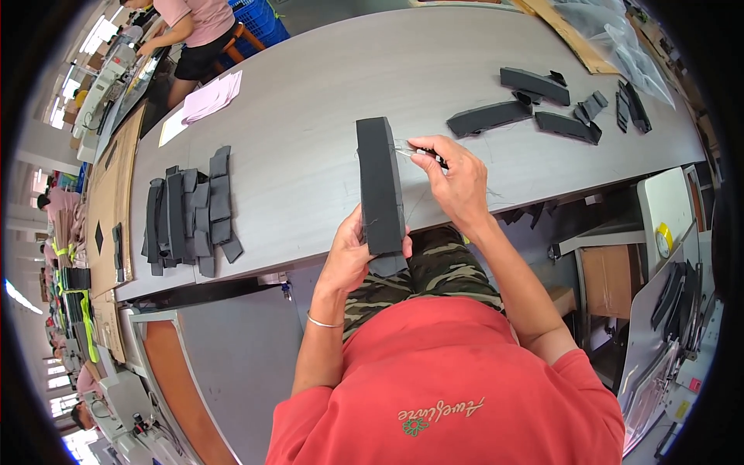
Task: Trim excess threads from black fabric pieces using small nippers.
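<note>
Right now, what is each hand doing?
Left hand: closed on the long black fabric piece.
Right hand: closed on small metal snips.

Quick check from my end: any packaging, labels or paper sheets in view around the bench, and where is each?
Pink paper sheets: far left of the grey table, a loose fanned stack.
Clear plastic bags: far right corner, crumpled, see-through.
Cardboard sheet: under those bags, flat, brown.
Cardboard box: below the table's right end, brown.
Yellow tape roll: on a white surface at right.
No screens seen.
</note>
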A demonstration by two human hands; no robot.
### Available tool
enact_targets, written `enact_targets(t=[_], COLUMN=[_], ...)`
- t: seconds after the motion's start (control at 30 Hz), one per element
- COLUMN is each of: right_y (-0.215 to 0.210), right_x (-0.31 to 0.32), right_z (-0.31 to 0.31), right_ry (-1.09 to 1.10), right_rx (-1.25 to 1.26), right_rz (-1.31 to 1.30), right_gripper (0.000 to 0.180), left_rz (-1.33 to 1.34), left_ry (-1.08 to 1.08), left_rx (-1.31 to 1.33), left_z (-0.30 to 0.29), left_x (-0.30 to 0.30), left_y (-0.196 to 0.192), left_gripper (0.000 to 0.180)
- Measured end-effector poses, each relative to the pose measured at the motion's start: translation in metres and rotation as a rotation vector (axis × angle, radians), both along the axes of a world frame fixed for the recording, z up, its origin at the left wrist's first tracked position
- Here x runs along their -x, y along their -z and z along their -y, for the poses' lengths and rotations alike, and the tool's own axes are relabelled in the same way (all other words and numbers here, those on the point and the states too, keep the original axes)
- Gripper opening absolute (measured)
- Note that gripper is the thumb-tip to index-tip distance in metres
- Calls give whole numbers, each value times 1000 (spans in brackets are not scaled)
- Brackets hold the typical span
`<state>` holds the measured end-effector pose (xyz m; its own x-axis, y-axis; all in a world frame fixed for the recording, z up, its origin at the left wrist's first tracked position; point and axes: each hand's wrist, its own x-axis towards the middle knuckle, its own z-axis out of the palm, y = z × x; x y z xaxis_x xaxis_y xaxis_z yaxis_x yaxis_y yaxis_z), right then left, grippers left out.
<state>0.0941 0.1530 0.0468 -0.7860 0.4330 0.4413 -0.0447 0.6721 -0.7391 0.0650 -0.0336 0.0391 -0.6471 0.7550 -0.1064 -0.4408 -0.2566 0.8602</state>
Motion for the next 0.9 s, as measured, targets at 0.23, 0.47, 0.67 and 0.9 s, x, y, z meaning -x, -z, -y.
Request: enact_targets(t=[0.23,0.47,0.67,0.9], right_y=[1,-1,1,3], right_x=[0,-5,-1,-1], right_z=[-2,-3,-5,-7], right_ry=[-22,-141,-57,-32], right_rx=[0,67,12,-66], right_rz=[-43,-57,-87,-80], right_gripper=[16,15,13,12], left_rz=[7,97,123,152], left_ry=[58,38,72,69], left_rx=[-70,-110,-202,-192], left_z=[3,4,8,7], left_x=[2,2,2,3], left_y=[5,3,7,8], left_gripper=[39,42,64,60])
